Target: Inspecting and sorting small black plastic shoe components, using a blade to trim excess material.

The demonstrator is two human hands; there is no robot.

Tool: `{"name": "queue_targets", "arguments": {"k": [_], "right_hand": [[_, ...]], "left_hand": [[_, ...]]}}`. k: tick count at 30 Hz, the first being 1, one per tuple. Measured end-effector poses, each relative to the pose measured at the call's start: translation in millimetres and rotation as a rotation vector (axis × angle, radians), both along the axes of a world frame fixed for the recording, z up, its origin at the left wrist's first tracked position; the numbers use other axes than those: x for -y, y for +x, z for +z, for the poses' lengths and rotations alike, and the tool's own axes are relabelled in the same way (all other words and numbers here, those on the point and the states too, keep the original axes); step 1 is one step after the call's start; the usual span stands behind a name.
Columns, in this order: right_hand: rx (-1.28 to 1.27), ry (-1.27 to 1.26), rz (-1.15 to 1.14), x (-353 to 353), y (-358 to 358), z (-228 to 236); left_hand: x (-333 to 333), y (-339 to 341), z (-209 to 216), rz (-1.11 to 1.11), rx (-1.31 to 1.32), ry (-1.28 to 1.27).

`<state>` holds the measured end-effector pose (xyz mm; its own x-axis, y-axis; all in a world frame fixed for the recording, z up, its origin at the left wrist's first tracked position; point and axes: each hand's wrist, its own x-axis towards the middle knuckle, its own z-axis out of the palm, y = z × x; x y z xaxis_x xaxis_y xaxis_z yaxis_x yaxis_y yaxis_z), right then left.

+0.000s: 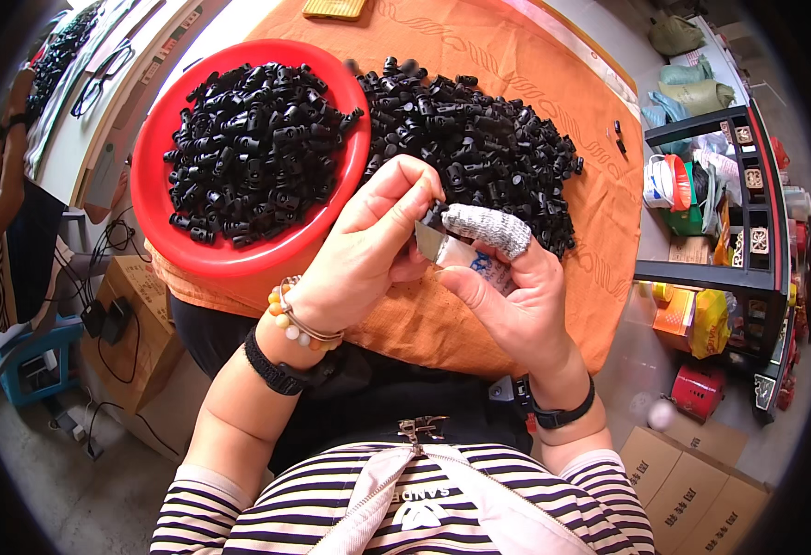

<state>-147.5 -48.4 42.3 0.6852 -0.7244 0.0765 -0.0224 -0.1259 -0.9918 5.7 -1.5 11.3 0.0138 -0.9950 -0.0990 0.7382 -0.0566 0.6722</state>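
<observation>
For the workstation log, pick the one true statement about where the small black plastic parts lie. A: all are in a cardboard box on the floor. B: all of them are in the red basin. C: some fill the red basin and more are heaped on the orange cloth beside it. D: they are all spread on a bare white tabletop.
C: black parts fill the red basin, and a second heap lies directly on the orange cloth to its right.

A small black plastic piece (pixel 434 215) sits pinched between both hands, touching a flat silver blade (pixel 431 242) held just below it.
</observation>
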Motion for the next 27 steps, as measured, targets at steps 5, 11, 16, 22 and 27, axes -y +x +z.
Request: {"name": "queue_targets", "arguments": {"k": [5,11,16,22,27], "right_hand": [[-0.005,-0.023,0.008,0.9,0.0,0.6],[0.009,0.017,0.019,1.9,-0.8,-0.9],[0.017,0.047,0.012,2.0,-2.4,-0.7],[0.025,0.068,0.017,2.0,-1.8,-0.6],[-0.002,-0.022,-0.002,1.4,-1.2,-5.9]], "left_hand": [[-1.0,1.1,-0.1,0.003,0.009,-0.013],[-1.4,2.8,2.0,0.003,0.060,-0.034],[-1.1,1.9,0.6,0.012,0.088,-0.009],[-0.8,2.2,1.8,-0.004,0.061,0.008],[0.8,-1.5,-0.5,0.056,0.090,-0.024]]}}
